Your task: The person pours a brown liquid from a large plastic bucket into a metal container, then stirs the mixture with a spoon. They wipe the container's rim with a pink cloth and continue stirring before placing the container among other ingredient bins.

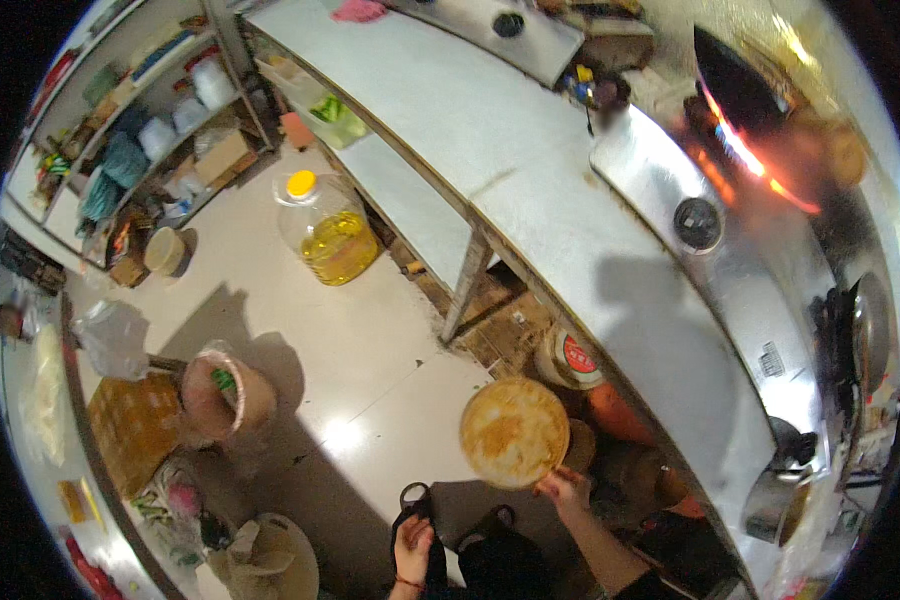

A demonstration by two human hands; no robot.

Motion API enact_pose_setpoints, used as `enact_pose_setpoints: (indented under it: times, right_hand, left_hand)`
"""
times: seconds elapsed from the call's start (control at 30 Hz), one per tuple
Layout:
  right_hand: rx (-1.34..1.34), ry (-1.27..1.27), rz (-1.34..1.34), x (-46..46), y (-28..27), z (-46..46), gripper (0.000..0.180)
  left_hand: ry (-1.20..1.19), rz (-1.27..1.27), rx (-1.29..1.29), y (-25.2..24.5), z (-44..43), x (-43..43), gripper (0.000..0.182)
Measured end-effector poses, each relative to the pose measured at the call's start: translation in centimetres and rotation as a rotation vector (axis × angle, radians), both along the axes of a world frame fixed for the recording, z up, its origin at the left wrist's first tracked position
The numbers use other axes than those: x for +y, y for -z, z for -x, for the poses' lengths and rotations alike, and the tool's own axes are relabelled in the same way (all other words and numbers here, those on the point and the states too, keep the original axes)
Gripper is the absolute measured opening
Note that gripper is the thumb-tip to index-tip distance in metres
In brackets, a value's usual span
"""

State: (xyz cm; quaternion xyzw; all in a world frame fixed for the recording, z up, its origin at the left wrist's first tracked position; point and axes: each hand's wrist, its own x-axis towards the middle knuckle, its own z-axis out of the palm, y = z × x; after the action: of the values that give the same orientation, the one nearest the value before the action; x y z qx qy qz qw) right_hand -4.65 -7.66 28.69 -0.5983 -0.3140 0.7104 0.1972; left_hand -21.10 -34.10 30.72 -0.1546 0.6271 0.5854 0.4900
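My right hand (568, 493) grips the lower right rim of a round, tan-stained lid or shallow basin (514, 433); the picture does not settle which. Its face is turned up, with pale and brown patches. Beyond it, under the counter, stands a tub (562, 360) with a red label. My left hand (414, 541) hangs over my dark shoe, fingers loosely curled, with nothing visible in it. A band circles the left wrist.
A long counter (540, 172) runs along the right. Behind it, flames (746, 154) burn beside a dark wok (735, 82). On the floor stand a large oil jug (332, 232) with a yellow cap and a lined bin (259, 394). Shelves (187, 127) hold goods at upper left.
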Motion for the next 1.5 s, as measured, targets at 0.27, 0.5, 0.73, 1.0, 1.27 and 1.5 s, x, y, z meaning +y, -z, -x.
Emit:
enact_pose_setpoints:
  times: [0.27,0.5,0.73,1.0,1.27,1.5]
  right_hand:
    - [0.094,-0.375,-0.014,-6.2,-26.7,3.6,0.032]
    - [0.075,-0.592,-0.653,-8.7,-41.6,5.7,0.041]
    - [-0.352,-0.789,-1.499,-12.4,-49.8,6.3,0.082]
    - [-0.474,-0.805,-1.494,-14.5,-51.8,7.3,0.083]
    - [-0.502,-0.909,-1.518,-14.7,-52.0,8.6,0.097]
    - [-0.427,-0.875,-1.512,-15.0,-50.1,9.6,0.105]
  left_hand:
    - [-0.280,-0.903,-0.511,-22.7,7.0,0.1,0.068]
    - [-0.201,-1.088,-0.345,-33.7,8.2,-3.0,0.074]
    - [-0.125,-1.263,-0.282,-40.2,7.7,-3.5,0.077]
    - [0.023,-1.318,-0.244,-42.9,7.3,-4.9,0.079]
    - [0.064,-1.283,-0.174,-44.0,7.5,-4.5,0.076]
    - [0.147,-1.230,-0.087,-44.0,7.0,-3.5,0.067]
